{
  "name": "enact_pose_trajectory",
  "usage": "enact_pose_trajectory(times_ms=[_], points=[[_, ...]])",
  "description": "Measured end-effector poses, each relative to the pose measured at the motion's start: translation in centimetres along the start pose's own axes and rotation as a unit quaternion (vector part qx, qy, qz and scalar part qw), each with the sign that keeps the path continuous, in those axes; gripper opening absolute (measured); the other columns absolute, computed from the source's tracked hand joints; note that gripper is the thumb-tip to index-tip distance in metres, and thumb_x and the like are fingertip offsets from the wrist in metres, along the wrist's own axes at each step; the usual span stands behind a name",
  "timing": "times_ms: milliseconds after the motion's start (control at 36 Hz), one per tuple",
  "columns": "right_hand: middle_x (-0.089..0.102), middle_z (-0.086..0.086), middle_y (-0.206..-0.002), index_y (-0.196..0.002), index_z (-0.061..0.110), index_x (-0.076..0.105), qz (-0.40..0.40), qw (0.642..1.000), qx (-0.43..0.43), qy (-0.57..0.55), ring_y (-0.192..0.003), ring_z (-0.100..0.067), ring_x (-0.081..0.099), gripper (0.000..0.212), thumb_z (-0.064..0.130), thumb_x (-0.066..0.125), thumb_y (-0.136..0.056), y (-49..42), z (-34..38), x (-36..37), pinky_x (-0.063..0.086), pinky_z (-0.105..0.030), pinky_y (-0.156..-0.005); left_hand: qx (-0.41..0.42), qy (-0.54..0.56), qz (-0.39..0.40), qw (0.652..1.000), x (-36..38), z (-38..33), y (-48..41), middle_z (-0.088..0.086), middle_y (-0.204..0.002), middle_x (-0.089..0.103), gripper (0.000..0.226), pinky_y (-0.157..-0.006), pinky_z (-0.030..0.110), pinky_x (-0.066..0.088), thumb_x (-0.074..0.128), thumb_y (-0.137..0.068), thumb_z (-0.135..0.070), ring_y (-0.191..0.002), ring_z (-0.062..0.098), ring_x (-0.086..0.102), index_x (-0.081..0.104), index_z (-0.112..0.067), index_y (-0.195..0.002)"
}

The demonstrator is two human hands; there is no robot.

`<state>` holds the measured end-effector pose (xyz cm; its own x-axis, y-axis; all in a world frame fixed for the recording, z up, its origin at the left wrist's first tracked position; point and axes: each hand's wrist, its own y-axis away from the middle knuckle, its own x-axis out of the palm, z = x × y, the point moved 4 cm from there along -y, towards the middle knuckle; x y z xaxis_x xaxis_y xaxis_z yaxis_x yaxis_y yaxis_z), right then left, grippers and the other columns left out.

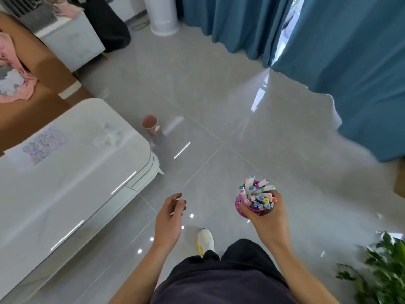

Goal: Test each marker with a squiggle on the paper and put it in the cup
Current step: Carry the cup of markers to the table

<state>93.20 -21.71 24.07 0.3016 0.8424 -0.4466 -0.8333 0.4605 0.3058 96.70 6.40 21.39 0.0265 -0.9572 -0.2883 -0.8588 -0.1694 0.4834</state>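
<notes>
My right hand (268,218) grips a purple mesh cup (240,204) packed with several markers (259,194), their coloured caps pointing up, held over the grey floor. My left hand (169,213) hangs empty beside it, fingers loosely apart. On the glossy white table (65,194) at the left lies a sheet of paper (38,145) covered in coloured squiggles. A pink cup (150,123) stands on the floor beyond the table's far corner.
A crumpled white tissue (107,133) lies on the table near its far edge. Teal curtains (328,51) hang at the right, a potted plant (381,266) sits at the lower right, and a brown sofa (32,84) with pink cloth is at the left. My white shoe (205,240) is below.
</notes>
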Motion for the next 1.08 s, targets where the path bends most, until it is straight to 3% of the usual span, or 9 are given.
enact_pose_trajectory(times_ms=[83, 194, 361, 500, 611, 833, 944, 1083], points=[[0.066, 0.034, -0.104, -0.117, 0.048, 0.053, 0.004, 1.000, -0.001, -0.006, -0.087, 0.009, 0.069, 0.068, 0.049, 0.095, -0.065, -3.5, 2.2, 1.1, 0.053, -0.019, -0.068, 0.000, 0.000, -0.005, 1.000, 0.1, -1.7, -2.9, -0.013, -0.102, 0.073, 0.021, -0.095, 0.036, 0.054, 0.055, -0.097, -0.036, -0.095, 0.001, 0.070, 0.064, -0.040, -0.116], [0.068, 0.028, -0.106, -0.120, 0.047, 0.051, 0.017, 1.000, -0.009, 0.003, -0.090, 0.004, 0.070, 0.071, 0.051, 0.095, -0.065, -8.8, 4.7, 2.6, 0.057, -0.025, -0.074, -0.003, 0.006, -0.007, 1.000, 0.9, -3.9, -7.0, -0.013, -0.104, 0.073, 0.021, -0.095, 0.036, 0.053, 0.054, -0.099, -0.035, -0.098, 0.002, 0.070, 0.063, -0.040, -0.116], [0.069, 0.022, -0.108, -0.122, 0.046, 0.050, 0.057, 0.998, -0.028, 0.026, -0.092, 0.003, 0.069, 0.073, 0.052, 0.094, -0.065, -18.3, 8.5, 5.3, 0.055, -0.023, -0.073, -0.020, 0.031, -0.038, 0.999, 2.5, -8.2, -13.6, -0.015, -0.107, 0.072, 0.036, -0.091, 0.034, 0.054, 0.052, -0.084, -0.059, -0.103, 0.004, 0.068, 0.063, -0.045, -0.116], [0.068, 0.030, -0.106, -0.119, 0.046, 0.053, 0.098, 0.994, -0.050, 0.018, -0.092, 0.005, 0.070, 0.069, 0.045, 0.096, -0.065, -26.4, 12.1, 7.3, 0.057, -0.026, -0.078, -0.030, 0.048, -0.078, 0.995, 3.9, -12.1, -19.0, -0.015, -0.105, 0.073, 0.034, -0.099, 0.042, 0.052, 0.053, -0.083, -0.063, -0.102, 0.005, 0.068, 0.063, -0.049, -0.112], [0.071, 0.024, -0.107, -0.117, 0.048, 0.054, 0.133, 0.989, -0.059, 0.023, -0.093, 0.001, 0.072, 0.068, 0.044, 0.096, -0.064, -32.1, 14.7, 8.5, 0.059, -0.033, -0.081, -0.037, 0.072, -0.109, 0.991, 5.0, -15.3, -22.8, -0.011, -0.106, 0.073, 0.032, -0.099, 0.044, 0.052, 0.053, -0.081, -0.063, -0.098, 0.003, 0.069, 0.064, -0.052, -0.109], [0.070, 0.024, -0.110, -0.123, 0.047, 0.053, 0.168, 0.981, -0.085, 0.047, -0.098, 0.000, 0.071, 0.076, 0.050, 0.095, -0.061, -40.9, 19.6, 11.3, 0.061, -0.038, -0.088, -0.050, 0.099, -0.144, 0.983, 5.7, -20.3, -29.3, -0.011, -0.102, 0.073, 0.037, -0.099, 0.045, 0.053, 0.054, -0.082, -0.059, -0.098, 0.005, 0.069, 0.065, -0.043, -0.114], [0.069, 0.024, -0.112, -0.123, 0.051, 0.051, 0.177, 0.979, -0.092, 0.050, -0.098, 0.001, 0.070, 0.078, 0.058, 0.091, -0.057, -44.5, 22.0, 13.4, 0.061, -0.032, -0.085, -0.056, 0.105, -0.158, 0.980, 5.2, -22.0, -33.1, -0.009, -0.101, 0.073, 0.034, -0.098, 0.047, 0.053, 0.055, -0.081, -0.060, -0.097, 0.007, 0.070, 0.065, -0.045, -0.110], [0.065, 0.036, -0.109, -0.116, 0.060, 0.048, 0.184, 0.976, -0.104, 0.049, -0.097, 0.009, 0.068, 0.072, 0.053, 0.094, -0.061, -48.8, 24.9, 16.8, 0.055, -0.018, -0.077, -0.055, 0.104, -0.173, 0.978, 3.9, -23.9, -38.5, -0.012, -0.102, 0.073, 0.033, -0.096, 0.044, 0.054, 0.054, -0.082, -0.061, -0.094, 0.003, 0.070, 0.065, -0.047, -0.110]])
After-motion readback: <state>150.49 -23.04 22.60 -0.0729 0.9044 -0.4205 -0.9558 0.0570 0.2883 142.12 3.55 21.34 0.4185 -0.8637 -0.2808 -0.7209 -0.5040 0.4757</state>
